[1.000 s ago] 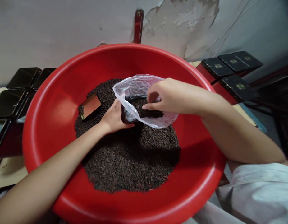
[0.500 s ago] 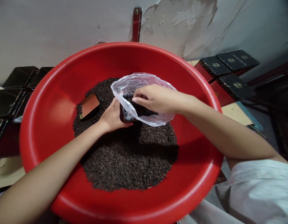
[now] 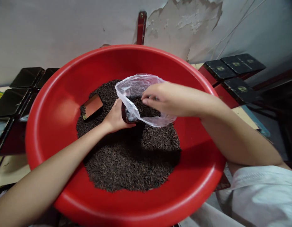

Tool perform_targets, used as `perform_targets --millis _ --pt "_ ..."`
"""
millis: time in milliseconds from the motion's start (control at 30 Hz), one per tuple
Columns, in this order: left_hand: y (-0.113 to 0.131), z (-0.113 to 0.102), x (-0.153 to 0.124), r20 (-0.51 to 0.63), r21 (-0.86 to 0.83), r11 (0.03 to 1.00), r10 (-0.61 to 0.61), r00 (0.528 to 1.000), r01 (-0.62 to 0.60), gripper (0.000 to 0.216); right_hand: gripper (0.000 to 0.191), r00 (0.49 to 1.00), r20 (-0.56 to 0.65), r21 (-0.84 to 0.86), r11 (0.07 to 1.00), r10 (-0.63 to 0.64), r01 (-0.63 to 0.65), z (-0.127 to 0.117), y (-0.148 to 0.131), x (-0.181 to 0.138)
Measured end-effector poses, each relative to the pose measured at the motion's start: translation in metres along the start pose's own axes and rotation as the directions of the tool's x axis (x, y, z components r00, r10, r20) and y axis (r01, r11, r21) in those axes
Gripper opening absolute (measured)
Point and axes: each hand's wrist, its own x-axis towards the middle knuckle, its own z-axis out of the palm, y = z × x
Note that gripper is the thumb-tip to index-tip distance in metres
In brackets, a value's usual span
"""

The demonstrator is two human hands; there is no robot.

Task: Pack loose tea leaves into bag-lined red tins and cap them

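My left hand (image 3: 116, 118) is closed around the side of a dark tin (image 3: 127, 115), holding it over the tea. A clear plastic bag (image 3: 127, 85) lines the tin, its wide mouth spread out above the rim. Dark loose tea leaves (image 3: 146, 108) show inside the bag. My right hand (image 3: 160, 98) is at the bag's mouth with its fingers curled together; whatever they hold is hidden. Beneath both hands, a heap of loose tea (image 3: 129, 173) covers the bottom of a large red basin (image 3: 195, 186). A small rectangular tray or lid (image 3: 93, 107), reddish inside, lies tilted on the heap.
Black-topped tins (image 3: 11, 101) stand at the left of the basin. More red tins with black lids (image 3: 241, 90) stand at the right. Behind the basin, a narrow red strip (image 3: 141, 28) leans against the peeling wall (image 3: 183, 19).
My right hand has risen slightly and shifted right, showing more of the tea in the bag. My left hand still holds the tin. The whole view has shifted a little.
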Motion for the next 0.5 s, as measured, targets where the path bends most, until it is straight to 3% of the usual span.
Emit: perform_targets --millis 67,133,200,233,267,300,367,433,500 --pt "-0.001 0.002 -0.002 -0.043 -0.062 0.998 -0.018 0.999 0.015 0.094 0.024 0.957 -0.288 0.091 0.996 0.022 0.005 -0.006 0.004 0.000" --pt "-0.002 0.002 -0.003 -0.090 -0.096 0.994 -0.053 0.995 0.044 0.094 0.021 0.844 -0.535 0.172 0.983 0.034 0.069 -0.010 0.011 0.002" --pt "-0.004 0.000 -0.003 -0.170 -0.114 0.990 -0.107 0.980 0.088 0.096 0.025 0.748 -0.659 0.241 0.964 0.078 0.111 -0.011 0.023 0.005" --pt "-0.004 -0.003 -0.002 -0.221 -0.125 0.986 -0.132 0.966 0.106 0.096 0.030 0.746 -0.657 0.294 0.948 0.107 0.122 -0.011 0.030 0.008" --pt "-0.002 -0.007 -0.002 -0.272 -0.134 0.984 -0.148 0.951 0.115 0.097 0.036 0.788 -0.604 0.359 0.923 0.120 0.135 -0.010 0.039 0.012" --pt "0.001 -0.011 -0.002 -0.322 -0.136 0.984 -0.151 0.935 0.112 0.098 0.042 0.852 -0.512 0.426 0.893 0.107 0.143 -0.008 0.047 0.016" --pt "0.010 -0.019 -0.004 -0.393 -0.121 0.989 -0.125 0.911 0.083 0.099 0.068 0.969 -0.244 0.500 0.851 -0.038 0.160 -0.004 0.062 0.025" --pt "0.022 -0.021 -0.009 -0.440 -0.126 0.990 -0.106 0.892 0.055 0.094 0.106 0.984 -0.050 0.458 0.872 -0.171 0.175 0.001 0.068 0.031" --pt "0.029 -0.017 -0.015 -0.431 -0.150 0.987 -0.110 0.896 0.049 0.078 0.123 0.977 -0.047 0.371 0.904 -0.207 0.210 0.004 0.065 0.032"
